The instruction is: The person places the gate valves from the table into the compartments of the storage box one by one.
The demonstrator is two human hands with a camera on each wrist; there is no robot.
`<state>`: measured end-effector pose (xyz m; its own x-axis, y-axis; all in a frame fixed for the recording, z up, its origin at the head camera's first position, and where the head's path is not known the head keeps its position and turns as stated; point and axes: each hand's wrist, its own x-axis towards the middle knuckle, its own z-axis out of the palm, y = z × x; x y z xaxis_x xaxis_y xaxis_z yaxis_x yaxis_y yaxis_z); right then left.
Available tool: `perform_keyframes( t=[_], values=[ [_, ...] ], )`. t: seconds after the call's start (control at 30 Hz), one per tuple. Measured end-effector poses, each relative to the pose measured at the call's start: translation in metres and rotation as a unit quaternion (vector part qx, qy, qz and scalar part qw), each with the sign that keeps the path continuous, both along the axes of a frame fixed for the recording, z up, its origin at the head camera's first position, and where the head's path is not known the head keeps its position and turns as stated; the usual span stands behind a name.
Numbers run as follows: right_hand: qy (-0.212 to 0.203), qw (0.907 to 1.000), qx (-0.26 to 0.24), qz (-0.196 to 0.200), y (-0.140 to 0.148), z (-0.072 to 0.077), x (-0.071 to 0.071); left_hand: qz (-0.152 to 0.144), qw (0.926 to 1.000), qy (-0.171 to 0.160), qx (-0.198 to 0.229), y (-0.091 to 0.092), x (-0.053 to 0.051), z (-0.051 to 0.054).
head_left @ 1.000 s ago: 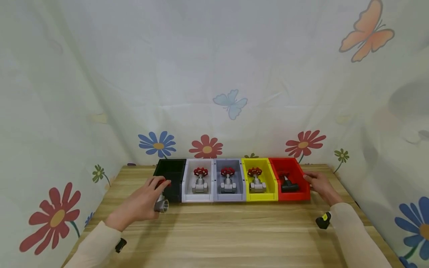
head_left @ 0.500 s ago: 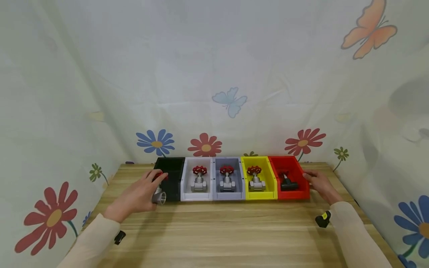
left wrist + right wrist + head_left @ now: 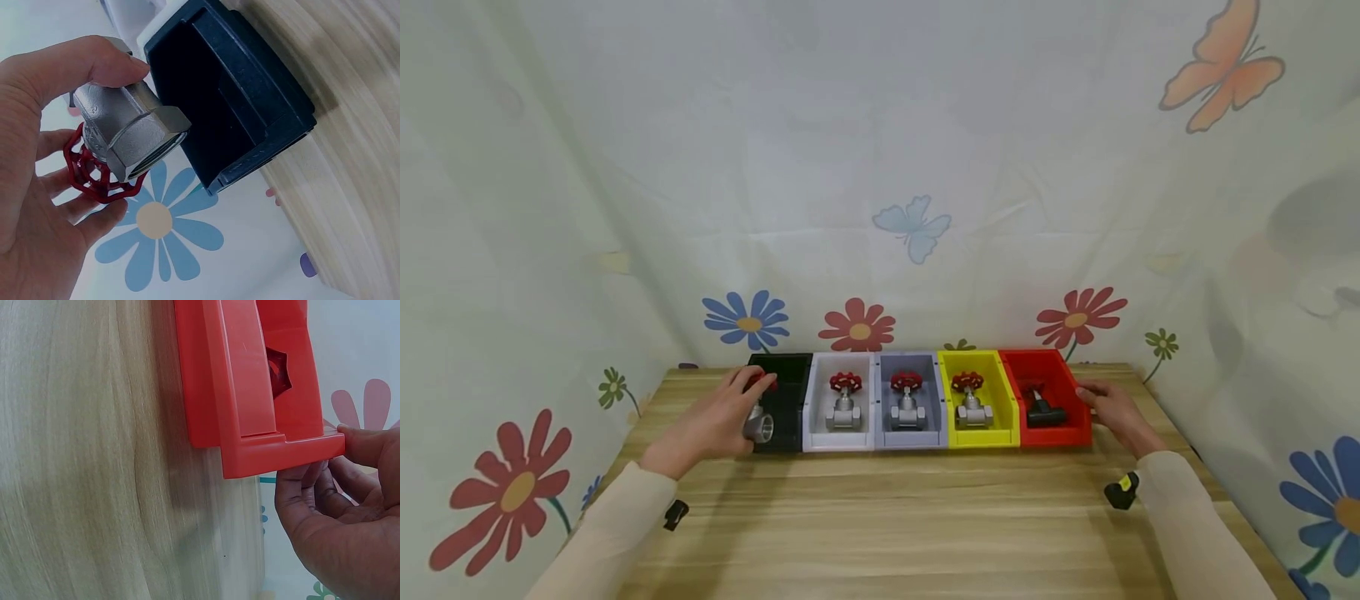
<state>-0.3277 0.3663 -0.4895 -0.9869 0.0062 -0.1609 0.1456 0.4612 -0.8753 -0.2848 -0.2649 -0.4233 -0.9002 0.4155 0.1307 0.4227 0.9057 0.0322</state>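
In the left wrist view, my left hand (image 3: 56, 144) grips a metal gate valve (image 3: 128, 119), thumb on its silver body and fingers by its red handwheel. The head view has this left hand (image 3: 711, 421) at the left, with the valve (image 3: 760, 427) at the near left part of the black bin (image 3: 788, 408). At the other end of the row, my right hand (image 3: 1116, 412) holds the outer side of the red bin (image 3: 1062, 437). In the right wrist view, the right thumb lies at the red bin's rim (image 3: 294, 450) and the fingers are curled against its outside.
White (image 3: 817, 437), grey-lilac (image 3: 891, 438) and yellow (image 3: 1007, 435) bins stand joined between the black and red ones. Each holds an upright red-wheeled valve. A dark-bodied valve (image 3: 1043, 412) lies in the red bin. A patterned curtain (image 3: 917, 125) hangs behind the wooden table (image 3: 895, 517).
My left hand has moved away from me with the gate valve, from before the black bin to its near edge. The right hand keeps its place at the red bin.
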Motion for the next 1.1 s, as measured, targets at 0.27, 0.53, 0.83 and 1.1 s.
perform_keyframes(
  t=[0.27, 0.53, 0.83, 1.1],
  values=[
    [0.000, 1.0000, 0.001, -0.001, 0.002, -0.002, -0.001, -0.002, 0.9999, 0.008, -0.007, 0.005, -0.010, 0.004],
    [-0.004, 1.0000, -0.004, -0.002, 0.003, -0.004, -0.002, -0.009, 0.9998, 0.016, -0.011, 0.008, -0.019, 0.005],
    [-0.007, 1.0000, -0.007, -0.001, 0.002, -0.004, -0.002, -0.004, 0.9996, 0.016, -0.021, 0.010, -0.032, 0.004],
    [-0.021, 0.9997, -0.010, -0.011, 0.002, -0.004, -0.003, 0.015, 0.9996, 0.005, -0.024, 0.013, -0.041, 0.001]
  ],
)
